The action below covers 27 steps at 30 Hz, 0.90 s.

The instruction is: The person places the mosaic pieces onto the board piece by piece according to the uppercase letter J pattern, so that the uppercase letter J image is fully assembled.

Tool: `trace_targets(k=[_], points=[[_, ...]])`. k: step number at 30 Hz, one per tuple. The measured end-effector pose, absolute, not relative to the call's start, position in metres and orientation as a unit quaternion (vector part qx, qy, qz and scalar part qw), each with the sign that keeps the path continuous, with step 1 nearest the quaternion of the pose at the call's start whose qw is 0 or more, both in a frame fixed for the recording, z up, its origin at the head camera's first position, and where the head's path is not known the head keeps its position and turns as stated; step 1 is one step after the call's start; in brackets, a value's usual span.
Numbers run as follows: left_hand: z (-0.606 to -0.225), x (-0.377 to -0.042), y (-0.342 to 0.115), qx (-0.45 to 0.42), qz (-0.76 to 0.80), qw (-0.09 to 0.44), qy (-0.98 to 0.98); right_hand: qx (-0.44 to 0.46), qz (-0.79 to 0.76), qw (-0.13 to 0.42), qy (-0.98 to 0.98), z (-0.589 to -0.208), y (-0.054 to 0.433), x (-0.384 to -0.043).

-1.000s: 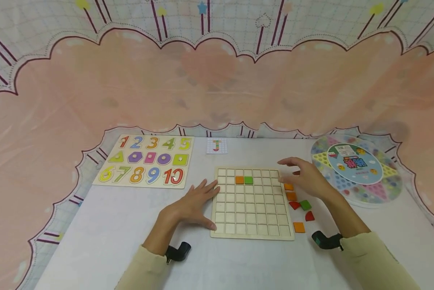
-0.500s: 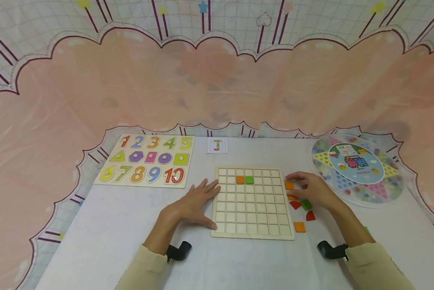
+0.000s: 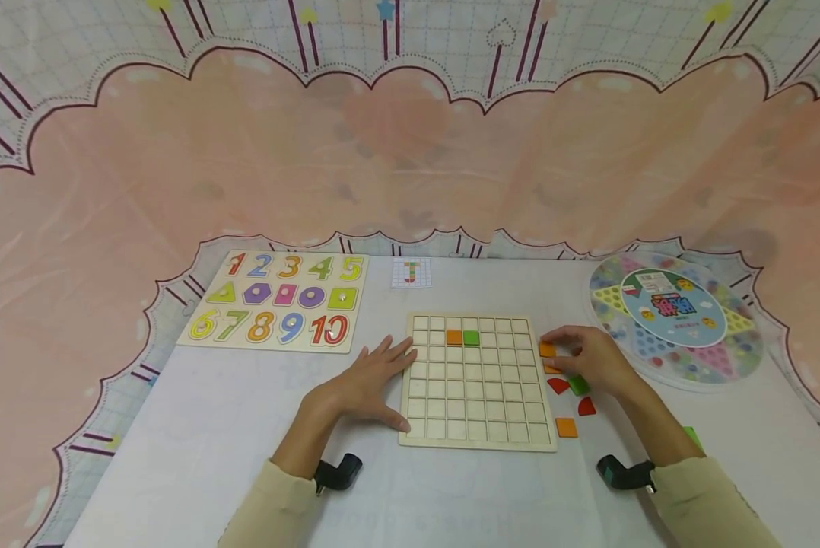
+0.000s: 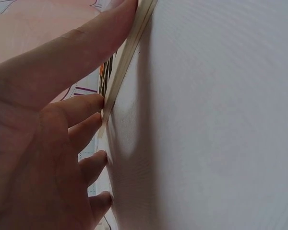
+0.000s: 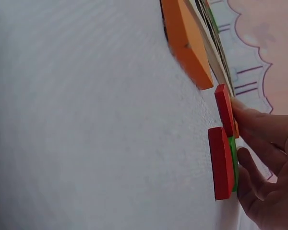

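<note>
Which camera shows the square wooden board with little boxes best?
The head view: it looks down on the pale square wooden grid board. Both wrist views show only a narrow, edge-on strip of it.

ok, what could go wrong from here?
Right hand: the orange tiles by its fingertips lie close to a red piece and a green tile, so a grab might knock those neighbours.

Left hand: its fingers touch the grid board along the left edge; a push could slide it into the loose pieces.
</note>
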<state>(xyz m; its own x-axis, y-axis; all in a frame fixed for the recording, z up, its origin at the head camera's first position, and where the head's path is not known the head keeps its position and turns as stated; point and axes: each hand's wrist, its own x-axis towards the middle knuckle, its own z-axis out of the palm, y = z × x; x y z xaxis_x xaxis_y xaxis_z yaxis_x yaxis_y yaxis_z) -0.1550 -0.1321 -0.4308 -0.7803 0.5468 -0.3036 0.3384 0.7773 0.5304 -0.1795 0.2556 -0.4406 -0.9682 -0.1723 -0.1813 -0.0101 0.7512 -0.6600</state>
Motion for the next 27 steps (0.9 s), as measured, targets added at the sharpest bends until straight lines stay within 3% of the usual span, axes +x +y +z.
trace_targets(k=[27], points=[[-0.4304,-0.1543,-0.1321,0.241,0.23,0.224,0.916,-0.078,-0.351,0.144,0.922,-0.4375,0.2579,-0.187]])
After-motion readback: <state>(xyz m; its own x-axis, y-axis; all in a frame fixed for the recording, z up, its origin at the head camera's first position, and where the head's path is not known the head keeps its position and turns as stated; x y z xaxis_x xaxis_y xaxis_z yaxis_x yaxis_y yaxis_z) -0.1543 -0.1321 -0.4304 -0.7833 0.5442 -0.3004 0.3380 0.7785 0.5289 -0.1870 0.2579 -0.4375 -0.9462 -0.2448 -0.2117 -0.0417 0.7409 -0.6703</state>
